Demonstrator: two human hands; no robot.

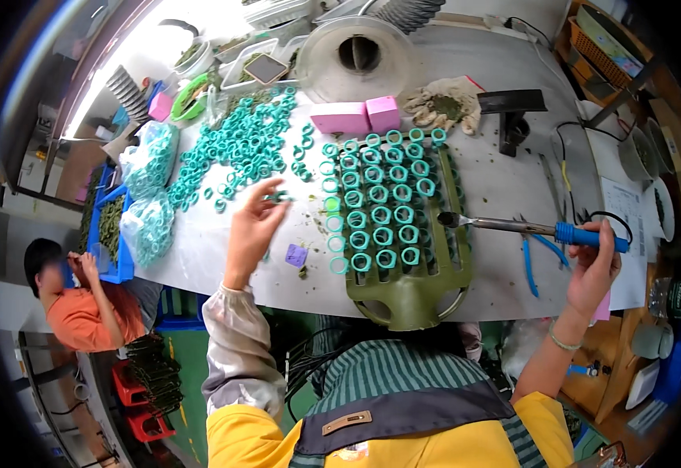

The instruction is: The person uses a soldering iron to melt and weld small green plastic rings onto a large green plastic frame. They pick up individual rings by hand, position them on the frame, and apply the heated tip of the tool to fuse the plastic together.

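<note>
My right hand (593,269) grips the blue handle of a soldering iron (512,225). Its metal shaft points left, and the dark, broad tip is over the right part of an olive-green rack (410,300). Rows of teal rings (382,236) stand on this rack, with some along its left edge. Left of the rack, my left hand (256,234) is raised above the table, thumb and fingers pinched on a small teal ring (278,196) partly hidden by the fingers. A big loose heap of teal rings (239,140) lies beyond that hand.
Pink blocks (340,118) and a soiled glove (443,105) lie behind the rack. Blue-handled pliers (529,265) rest under the iron. Bags of rings (150,234) sit at the table's left edge. A funnel-like hood (358,56) stands at the back. Another person (83,304) sits far left.
</note>
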